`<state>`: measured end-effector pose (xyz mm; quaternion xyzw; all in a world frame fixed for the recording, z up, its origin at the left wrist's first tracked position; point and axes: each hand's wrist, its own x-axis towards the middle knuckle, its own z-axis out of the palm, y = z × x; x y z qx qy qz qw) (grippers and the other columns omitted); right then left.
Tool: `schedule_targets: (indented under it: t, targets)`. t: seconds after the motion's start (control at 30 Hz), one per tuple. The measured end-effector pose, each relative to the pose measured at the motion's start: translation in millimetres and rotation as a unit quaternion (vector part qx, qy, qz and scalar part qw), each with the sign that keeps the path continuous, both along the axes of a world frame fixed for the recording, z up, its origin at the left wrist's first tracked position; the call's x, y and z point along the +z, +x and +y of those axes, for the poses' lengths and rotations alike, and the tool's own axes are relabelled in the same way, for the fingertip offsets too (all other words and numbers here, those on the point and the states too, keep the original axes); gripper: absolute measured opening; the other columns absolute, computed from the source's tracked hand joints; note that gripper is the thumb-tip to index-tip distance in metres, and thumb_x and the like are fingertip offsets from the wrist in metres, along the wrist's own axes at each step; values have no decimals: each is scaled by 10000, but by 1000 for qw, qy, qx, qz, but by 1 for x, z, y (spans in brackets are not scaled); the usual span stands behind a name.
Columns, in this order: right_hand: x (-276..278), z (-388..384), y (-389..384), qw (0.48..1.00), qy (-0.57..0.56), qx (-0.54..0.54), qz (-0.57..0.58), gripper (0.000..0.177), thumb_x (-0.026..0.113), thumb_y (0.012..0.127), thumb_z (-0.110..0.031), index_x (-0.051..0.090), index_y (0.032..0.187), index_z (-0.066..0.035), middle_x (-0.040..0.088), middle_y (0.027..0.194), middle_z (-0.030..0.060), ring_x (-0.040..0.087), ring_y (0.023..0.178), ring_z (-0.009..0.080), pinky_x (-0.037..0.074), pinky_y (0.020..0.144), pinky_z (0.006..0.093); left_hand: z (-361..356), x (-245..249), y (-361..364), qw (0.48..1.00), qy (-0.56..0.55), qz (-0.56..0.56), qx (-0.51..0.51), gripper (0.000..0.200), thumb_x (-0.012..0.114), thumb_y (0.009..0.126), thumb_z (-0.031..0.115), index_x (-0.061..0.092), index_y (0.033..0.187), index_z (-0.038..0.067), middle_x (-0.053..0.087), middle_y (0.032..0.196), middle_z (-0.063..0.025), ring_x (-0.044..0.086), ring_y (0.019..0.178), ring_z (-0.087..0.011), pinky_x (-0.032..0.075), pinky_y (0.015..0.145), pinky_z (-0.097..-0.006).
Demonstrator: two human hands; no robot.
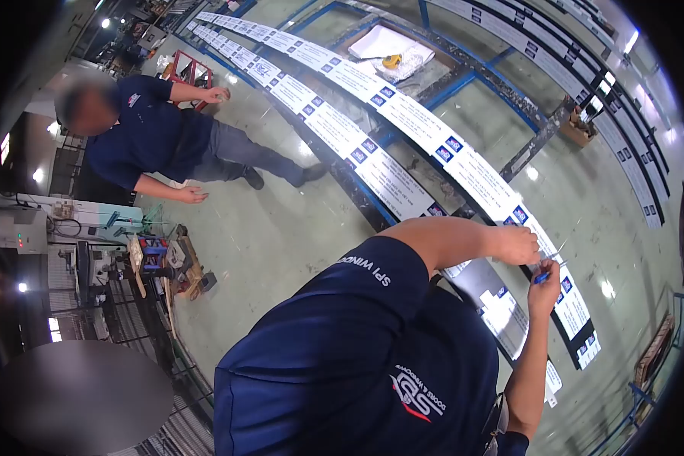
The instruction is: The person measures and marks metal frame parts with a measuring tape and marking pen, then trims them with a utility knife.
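Note:
My left hand (518, 244) is closed at the edge of a long profile (475, 176) covered in white printed film with blue labels. What its fingers pinch is hidden. Close beside it, my right hand (546, 292) is wrapped around blue-handled scissors (541, 278), whose thin metal blades point past the profile's edge. A second film-covered profile (391, 185) runs parallel, partly hidden behind my left forearm. Near my arms, its end shows a grey surface and a torn-looking white patch.
Blue metal racks (501, 72) support the profiles. A yellow tape measure (391, 61) lies on white sheeting. More profiles (627, 144) stand at the right. Another person (156, 129) in a navy shirt stands at the left, near a wooden trolley (186, 266).

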<state>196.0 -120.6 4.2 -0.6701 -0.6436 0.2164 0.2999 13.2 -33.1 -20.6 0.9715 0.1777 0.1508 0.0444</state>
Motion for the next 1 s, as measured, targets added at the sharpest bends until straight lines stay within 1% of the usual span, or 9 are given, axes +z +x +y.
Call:
schedule_targets:
  t: [0.17,0.3,0.5,0.53,0.63,0.73,0.83,0.9,1.0]
  targets:
    - [-1,-2,4,999,38,3,7,136,605,895,49,521,985,-10,609,874,127,585,790,233,499,787,308,2,19,-3,997,-70,24,-23,188,607,868,134,636,1033,48,690,1014,-142,661,1038,-327,537,881,-452]
    - [0,-3,6,1000,13,-12,2,145,609,878,47,525,980,-14,617,895,131,602,810,253,502,803,321,2,21,2,995,-85,52,-11,161,560,900,188,663,943,71,685,930,-118,668,980,-324,555,792,-456]
    - [0,-6,8,1000,26,-17,6,151,602,868,44,525,982,-18,616,893,138,606,819,281,504,815,339,0,7,10,998,13,40,-40,171,562,887,210,656,884,68,687,858,-122,681,897,-308,563,716,-452]
    - [3,-6,7,999,40,-24,20,94,611,867,23,581,953,-2,652,880,201,645,835,379,503,753,422,1,6,12,997,16,55,-43,175,568,880,220,655,865,68,697,878,-138,688,904,-321,572,715,-458]
    - [10,-8,6,999,48,-24,-1,125,595,830,57,581,937,-6,645,855,198,639,818,378,497,742,425,3,4,13,996,19,67,-57,176,583,867,226,659,852,67,710,875,-149,699,905,-331,578,711,-467]
    - [5,-8,14,999,11,-15,31,212,562,751,82,586,935,-22,632,827,178,632,817,374,490,742,419,3,5,14,995,-15,91,-35,153,595,861,211,661,873,74,705,873,-108,693,901,-276,559,764,-435]
    - [-1,-11,13,997,75,-28,-19,263,582,708,82,594,948,-26,635,876,189,627,879,396,491,788,458,4,19,8,995,-35,88,-45,132,600,857,194,646,896,78,699,877,-107,690,925,-283,552,793,-440]
    - [5,-11,11,997,70,-31,-5,225,605,706,60,597,910,-34,637,846,187,619,856,405,487,764,473,4,19,6,994,-70,59,-54,132,594,864,175,650,882,57,704,899,-149,690,925,-319,542,846,-464]
    - [3,-11,11,997,67,-32,-14,214,620,736,47,602,929,-42,642,838,185,621,852,409,491,748,467,4,21,6,995,-51,61,-67,118,605,852,157,638,899,54,698,910,-131,684,935,-316,541,851,-460]
